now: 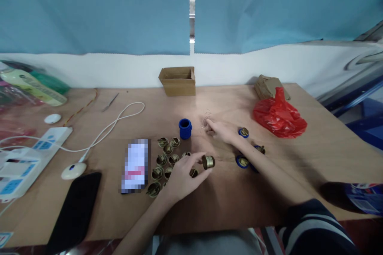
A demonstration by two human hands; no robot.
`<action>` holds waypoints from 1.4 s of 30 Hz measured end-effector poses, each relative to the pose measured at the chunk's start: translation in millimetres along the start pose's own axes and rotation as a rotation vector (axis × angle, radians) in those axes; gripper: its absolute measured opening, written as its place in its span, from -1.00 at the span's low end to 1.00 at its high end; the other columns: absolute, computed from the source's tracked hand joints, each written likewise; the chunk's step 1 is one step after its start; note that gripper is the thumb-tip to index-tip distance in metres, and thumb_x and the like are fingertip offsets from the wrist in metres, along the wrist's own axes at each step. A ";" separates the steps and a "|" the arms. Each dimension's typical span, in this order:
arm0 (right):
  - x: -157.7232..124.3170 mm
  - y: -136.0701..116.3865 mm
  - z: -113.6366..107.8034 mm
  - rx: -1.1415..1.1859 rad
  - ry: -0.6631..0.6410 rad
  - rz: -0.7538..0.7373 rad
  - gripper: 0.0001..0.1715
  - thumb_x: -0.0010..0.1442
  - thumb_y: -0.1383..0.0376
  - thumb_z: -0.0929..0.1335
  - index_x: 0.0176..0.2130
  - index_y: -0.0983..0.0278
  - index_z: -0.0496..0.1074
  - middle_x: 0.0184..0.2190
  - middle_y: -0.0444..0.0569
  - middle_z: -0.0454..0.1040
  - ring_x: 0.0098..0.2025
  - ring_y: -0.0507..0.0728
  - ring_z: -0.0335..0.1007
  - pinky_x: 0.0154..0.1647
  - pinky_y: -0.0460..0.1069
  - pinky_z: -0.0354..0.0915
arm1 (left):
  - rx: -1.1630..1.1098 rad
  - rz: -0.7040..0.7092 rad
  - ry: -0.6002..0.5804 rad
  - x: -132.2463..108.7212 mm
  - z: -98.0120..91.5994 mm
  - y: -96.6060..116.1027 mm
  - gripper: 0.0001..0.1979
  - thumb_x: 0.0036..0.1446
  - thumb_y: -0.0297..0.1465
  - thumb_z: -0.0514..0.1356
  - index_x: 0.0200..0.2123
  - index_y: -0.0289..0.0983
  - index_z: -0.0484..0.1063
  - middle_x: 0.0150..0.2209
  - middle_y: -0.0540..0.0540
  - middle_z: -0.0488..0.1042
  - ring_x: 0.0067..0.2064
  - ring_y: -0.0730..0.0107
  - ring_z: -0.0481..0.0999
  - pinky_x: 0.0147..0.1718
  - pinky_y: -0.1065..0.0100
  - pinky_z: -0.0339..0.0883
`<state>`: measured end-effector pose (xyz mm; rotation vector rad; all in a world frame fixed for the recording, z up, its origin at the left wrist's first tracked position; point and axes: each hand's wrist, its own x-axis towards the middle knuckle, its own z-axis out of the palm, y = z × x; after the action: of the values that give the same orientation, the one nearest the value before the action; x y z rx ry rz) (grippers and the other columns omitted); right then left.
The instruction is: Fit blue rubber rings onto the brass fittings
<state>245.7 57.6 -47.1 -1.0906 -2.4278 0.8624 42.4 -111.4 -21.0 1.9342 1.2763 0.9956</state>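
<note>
My left hand (181, 175) grips a short brass cylinder (208, 162) between thumb and fingers, just above the table. Beyond it, the fingers of my right hand (220, 131) are drawn together at a small scatter of thin wire pieces (207, 116); whatever they pinch is too small to make out. Rows of round brass fittings (162, 160) lie beside and partly under my left hand. A stack of blue rings (185, 128) stands between the fittings and the wire pieces. Near my right forearm lie several brass fittings with blue rings (243, 132) around them.
An open cardboard box (179, 87) stands against the wall. At right are a red plastic bag (279, 115) and a brown paper package (266, 85). A lit phone (135, 166), a dark phone (76, 211), a white cable (103, 133) and a power strip (44, 151) occupy the left.
</note>
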 end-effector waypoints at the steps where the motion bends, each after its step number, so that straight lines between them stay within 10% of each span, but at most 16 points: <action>1: 0.4 -1.0 0.1 0.004 -0.002 -0.006 -0.72 0.10 0.55 0.30 -0.22 0.24 0.27 -0.38 -0.13 0.41 -0.40 0.07 0.28 -0.33 -0.06 0.16 | -0.038 -0.055 0.021 0.5 -0.1 -0.2 -0.64 0.19 -0.37 0.30 0.07 -0.13 0.44 -0.08 -0.07 0.66 -0.14 0.25 0.67 -0.10 0.20 0.54; 12: -35.0 -57.5 -21.6 0.030 0.137 -0.011 -0.82 0.31 0.39 0.32 -0.36 0.27 0.44 -0.40 -0.09 0.45 -0.39 0.06 0.31 -0.34 -0.04 0.15 | -0.483 -0.323 0.194 13.4 -4.4 -8.2 -0.60 0.03 -0.36 0.39 -0.04 -0.22 0.45 -0.08 -0.15 0.67 -0.08 0.21 0.69 -0.04 0.18 0.58; 22: -79.7 -94.4 -7.0 1.001 0.150 0.275 -0.68 0.22 0.05 0.49 -0.38 0.24 0.51 -0.56 -0.17 0.49 -0.54 0.00 0.41 -0.49 -0.10 0.31 | -0.676 -0.300 0.206 12.6 -1.2 -11.4 -0.72 0.16 -0.29 0.31 -0.09 -0.27 0.43 -0.09 -0.21 0.66 -0.04 0.15 0.68 0.00 0.12 0.57; 32: -78.1 -88.2 23.4 1.280 0.053 0.276 -0.55 0.22 -0.05 0.47 -0.35 0.29 0.52 -0.53 -0.11 0.57 -0.52 0.00 0.51 -0.43 -0.11 0.43 | -0.286 -0.253 0.248 4.8 4.4 -11.3 -0.77 0.19 -0.33 0.31 -0.07 -0.23 0.54 -0.07 -0.14 0.67 -0.05 0.20 0.68 0.00 0.16 0.56; 42: -75.5 -72.0 19.9 1.305 0.250 0.330 -0.60 0.18 -0.02 0.50 -0.36 0.26 0.52 -0.57 -0.19 0.49 -0.57 -0.04 0.42 -0.47 -0.15 0.41 | 0.314 0.110 -0.185 8.3 -8.7 -7.8 -0.70 0.18 -0.34 0.33 -0.01 -0.16 0.51 -0.01 -0.14 0.60 0.06 0.02 0.53 0.08 -0.03 0.35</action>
<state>244.2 -45.1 -19.8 -0.9039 -1.0071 1.8383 33.5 -100.3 -20.6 2.2969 1.2900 0.6777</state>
